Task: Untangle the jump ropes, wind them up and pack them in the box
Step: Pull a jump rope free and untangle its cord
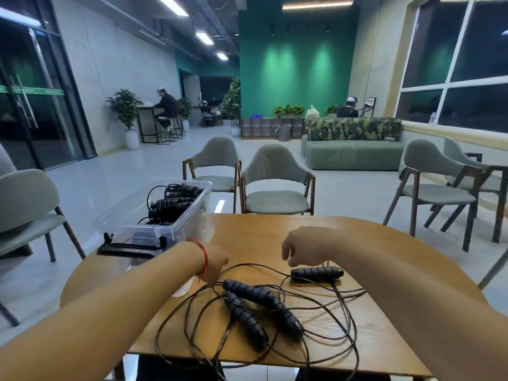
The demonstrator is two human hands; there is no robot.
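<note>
Jump ropes [247, 291] lie tangled on a wooden table [261, 229]. Left hand [214, 266] curls down onto them, grip unclear; right hand [298, 248] hovers loosely curled, holding nothing.

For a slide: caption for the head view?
Left hand and right hand at tangled jump ropes; wound ropes in clear box.

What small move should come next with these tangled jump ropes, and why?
Probably the right hand should take the separate black ribbed handle just below it and lift it clear: the other two black handles lie crossed, with thin black cords looped around them.
</note>
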